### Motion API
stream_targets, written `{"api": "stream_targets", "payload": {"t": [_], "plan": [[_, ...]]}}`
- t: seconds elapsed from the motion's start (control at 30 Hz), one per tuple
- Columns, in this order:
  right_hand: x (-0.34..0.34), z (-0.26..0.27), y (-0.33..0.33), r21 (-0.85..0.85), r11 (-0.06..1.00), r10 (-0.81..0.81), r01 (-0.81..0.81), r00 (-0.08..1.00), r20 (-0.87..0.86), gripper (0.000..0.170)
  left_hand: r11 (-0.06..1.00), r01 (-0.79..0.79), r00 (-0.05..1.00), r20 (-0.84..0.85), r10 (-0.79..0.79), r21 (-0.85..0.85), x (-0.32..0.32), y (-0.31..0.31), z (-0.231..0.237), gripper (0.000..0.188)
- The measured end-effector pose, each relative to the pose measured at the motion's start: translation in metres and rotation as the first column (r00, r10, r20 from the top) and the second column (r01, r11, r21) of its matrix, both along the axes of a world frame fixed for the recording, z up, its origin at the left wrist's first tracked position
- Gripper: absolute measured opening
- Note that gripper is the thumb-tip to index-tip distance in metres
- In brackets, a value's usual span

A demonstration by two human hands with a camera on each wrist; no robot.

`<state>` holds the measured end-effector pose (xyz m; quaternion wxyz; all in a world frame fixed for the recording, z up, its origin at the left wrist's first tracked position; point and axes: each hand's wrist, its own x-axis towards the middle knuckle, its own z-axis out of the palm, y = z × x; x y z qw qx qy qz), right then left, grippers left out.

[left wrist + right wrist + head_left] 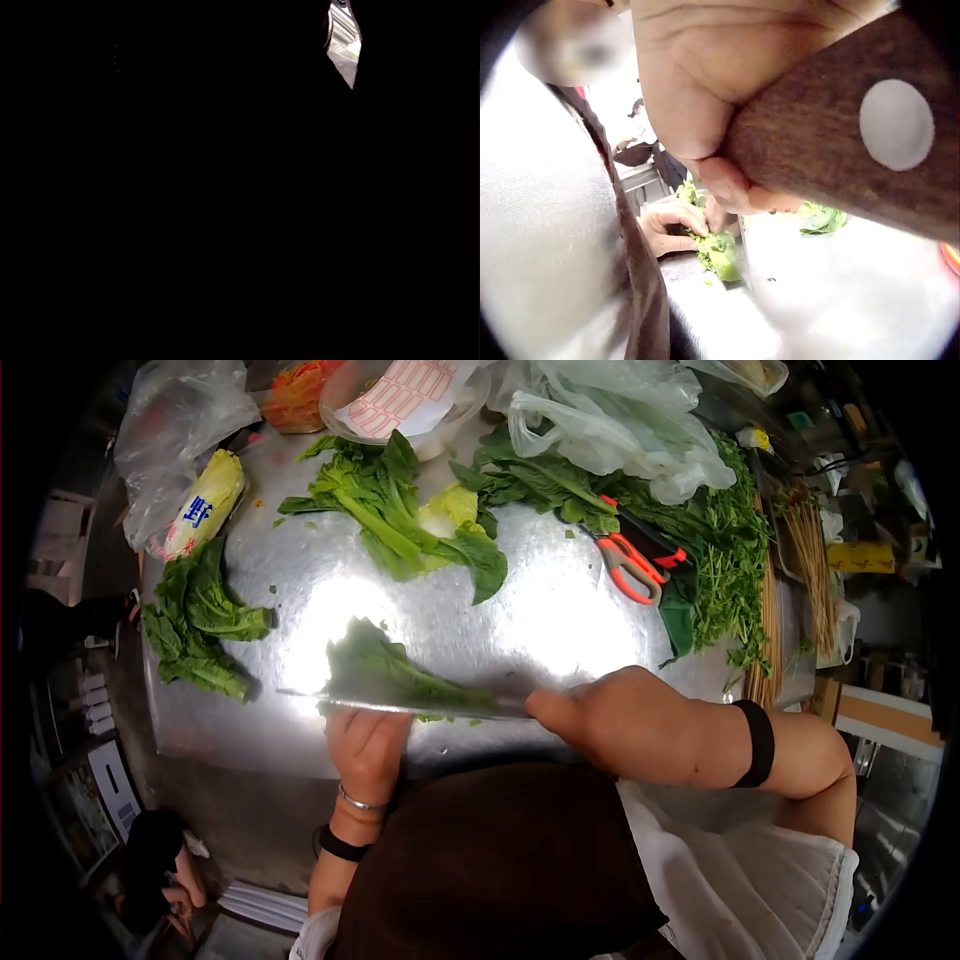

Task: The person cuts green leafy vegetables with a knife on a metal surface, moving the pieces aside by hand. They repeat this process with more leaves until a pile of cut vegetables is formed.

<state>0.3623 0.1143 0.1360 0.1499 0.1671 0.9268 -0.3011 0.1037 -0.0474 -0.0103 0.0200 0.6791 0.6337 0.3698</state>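
Observation:
My right hand (625, 715) grips a knife (420, 707) whose wide blade reaches leftward over the table's near side. In the right wrist view its brown wooden handle (817, 135) with a pale rivet fills my curled fingers. Leafy lettuce (375, 665) lies along the blade's far side. My left hand (370, 750) is partly behind the blade; in the right wrist view that hand (667, 225) has bent fingers and thumb pinching the chopped-looking greens (718, 255). The left wrist view is almost wholly black.
On the metal table (290, 730) are more lettuce leaves (205, 620), a lettuce bunch (400, 520), a wrapped cabbage (207, 505), orange-handled scissors (632, 565) and a heap of herbs (735, 560). Plastic bags (620, 420) and a bowl (345, 425) stand behind; skewers (800, 525) lie right.

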Motion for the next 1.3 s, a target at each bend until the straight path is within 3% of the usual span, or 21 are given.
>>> {"api": "stream_targets", "payload": {"t": [0.13,0.27,0.3,0.33,0.37,0.4,0.47,0.6,0.67,0.7,0.83,1.13,1.3], "plan": [[0.004,-0.004,-0.006,0.015,1.000,-0.011,0.012,1.000,-0.016,0.041,1.000,0.003,0.997,-0.079,-0.004,-0.007,-0.005,-0.006,-0.009,0.021],[0.007,-0.007,-0.015,0.107,0.994,0.019,-0.013,0.999,-0.051,0.032,1.000,0.015,0.993,-0.115,-0.015,-0.004,-0.008,-0.010,-0.012,0.018],[0.007,-0.006,-0.017,0.113,0.993,0.020,-0.014,0.999,-0.048,0.031,0.995,-0.038,0.983,0.175,0.054,-0.094,-0.005,-0.014,-0.013,0.018],[0.007,-0.006,-0.019,0.117,0.993,0.021,-0.016,0.999,-0.044,0.029,0.979,-0.063,0.885,0.442,0.146,-0.196,-0.001,-0.020,-0.014,0.018],[0.007,-0.008,-0.022,0.127,0.992,0.007,0.000,0.998,-0.057,0.030,0.952,-0.059,0.708,0.659,0.252,-0.301,0.002,-0.026,-0.015,0.018],[0.007,-0.009,-0.025,0.135,0.991,-0.007,0.016,0.998,-0.068,0.030,0.950,-0.055,0.702,0.665,0.256,-0.308,0.000,-0.034,-0.022,0.021],[0.007,-0.010,-0.026,0.143,0.989,-0.015,0.026,0.997,-0.076,0.030,0.952,-0.081,0.792,0.560,0.241,-0.296,-0.007,-0.048,-0.038,0.020],[0.007,-0.009,-0.015,0.050,0.999,-0.012,0.015,0.998,-0.066,0.032,0.951,-0.026,0.839,0.511,0.189,-0.309,-0.008,-0.040,-0.017,0.019],[0.006,-0.009,-0.007,-0.014,1.000,0.001,-0.002,0.999,-0.053,0.032,0.990,-0.025,0.984,0.173,0.049,-0.138,-0.008,-0.024,-0.012,0.021],[0.008,-0.010,-0.004,-0.032,0.999,0.012,-0.013,0.999,-0.034,0.031,0.998,0.001,1.000,-0.021,-0.002,-0.058,-0.007,-0.016,-0.009,0.022],[0.008,-0.010,-0.002,-0.056,0.998,0.010,-0.009,1.000,0.017,0.034,0.999,0.024,0.999,-0.042,-0.025,-0.025,-0.005,-0.007,-0.002,0.021],[0.007,-0.016,0.002,-0.089,0.996,-0.024,0.020,0.999,-0.042,0.046,0.999,0.025,0.999,-0.035,-0.024,0.029,-0.004,-0.003,-0.005,0.022],[-0.006,-0.010,0.005,-0.121,0.992,-0.034,0.036,0.999,0.019,0.038,0.999,0.011,1.000,-0.020,-0.011,0.039,-0.002,-0.002,-0.004,0.022]]}}
